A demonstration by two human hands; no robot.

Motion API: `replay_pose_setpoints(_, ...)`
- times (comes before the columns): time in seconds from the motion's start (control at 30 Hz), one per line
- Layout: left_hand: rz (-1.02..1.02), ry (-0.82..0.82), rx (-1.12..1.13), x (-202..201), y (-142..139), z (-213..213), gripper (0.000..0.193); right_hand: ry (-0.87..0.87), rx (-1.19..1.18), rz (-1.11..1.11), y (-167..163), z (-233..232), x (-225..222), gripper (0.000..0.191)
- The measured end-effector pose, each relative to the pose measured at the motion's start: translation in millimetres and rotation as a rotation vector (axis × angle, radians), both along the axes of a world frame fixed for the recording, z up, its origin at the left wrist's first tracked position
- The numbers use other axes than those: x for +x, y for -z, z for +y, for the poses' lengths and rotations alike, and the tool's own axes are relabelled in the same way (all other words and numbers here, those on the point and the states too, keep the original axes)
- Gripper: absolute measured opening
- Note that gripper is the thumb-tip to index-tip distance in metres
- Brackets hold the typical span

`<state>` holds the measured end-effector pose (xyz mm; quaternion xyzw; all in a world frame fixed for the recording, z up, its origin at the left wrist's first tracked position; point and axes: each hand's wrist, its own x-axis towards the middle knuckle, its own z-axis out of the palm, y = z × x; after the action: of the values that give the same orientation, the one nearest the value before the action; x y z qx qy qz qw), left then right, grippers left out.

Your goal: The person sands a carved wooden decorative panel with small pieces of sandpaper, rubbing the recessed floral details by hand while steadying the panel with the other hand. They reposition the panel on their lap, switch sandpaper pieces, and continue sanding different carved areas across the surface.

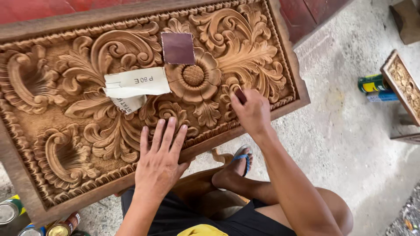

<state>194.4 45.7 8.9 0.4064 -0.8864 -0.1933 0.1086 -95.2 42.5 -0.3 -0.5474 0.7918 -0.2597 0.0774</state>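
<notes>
Wood, reddish-brown: a carved wooden panel (65, 144) w/ scrolls, leaves and a central flower lies tilted across the person's lap. Right hand (251, 111) pinches a small folded bit of dark sandpaper (240, 96) btwn fingertips, pressed onto the leaf carving just right of the flower, near the lower beaded border. Left hand (159, 159) lies flat, fingers spread, holding nothing, bracing the panel's lower edge. A spare maroon sandpaper square (177, 48) and a pale sandpaper sheet (136, 82), backing side up, rest on the carving, apart from both hands. Step in hand looks like sanding the relief detail. Next stroke prob. needs light pressure, following the grooves, w/ the left palm keeping the panel steady. Cans (57, 225) sit on the concrete floor (350, 131) at lower left.
</notes>
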Motion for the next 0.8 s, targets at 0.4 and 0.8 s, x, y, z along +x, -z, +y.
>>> replay_pose_setpoints(0.4, -0.028, 0.007, 0.013, 0, -8, 0, 0.098, 0.052, 0.075, -0.017, -18, -9, 9, 0.027)
replay_pose_setpoints(0.8, -0.003, -0.025, 0.014, 1, -6, 2, 0.105, 0.125, 0.241, -0.157, -22, -10, 3, 0.029)
